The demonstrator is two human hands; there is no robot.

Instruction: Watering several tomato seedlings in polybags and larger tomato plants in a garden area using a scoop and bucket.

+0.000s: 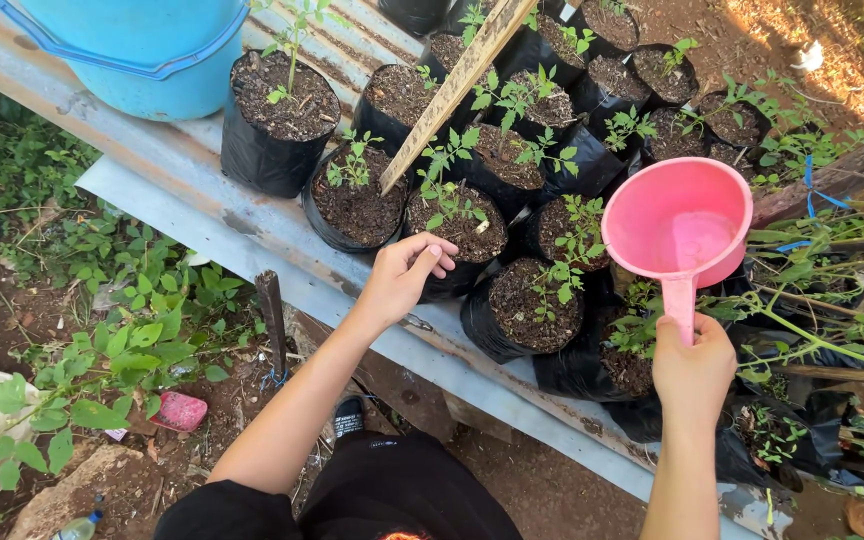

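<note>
Outdoors, on bare reddish soil with weeds, I see a sheet of corrugated metal (pixel 202 190) that serves as a bench for many black grow bags with small seedlings. My right hand (pixel 694 368) is clenched around the handle of a pink water scoop (pixel 679 225), and holds it level above the bags at the right end of the row. Inside the scoop there is a little water, I think, because the bottom looks shiny. My left hand (pixel 400 276) has its fingers bent and touches the rim of one grow bag (pixel 457 232) in the front row; it steadies the bag rather than holding anything closed inside.

I judge that the step is watering the seedlings bag by bag. The next move calls for a slow tilt of the scoop, low over the soil, so the thin stems do not bend.

A blue bucket (pixel 142 50) stands at the far left end, and a wooden stick (pixel 457 85) leans across the bags.
</note>
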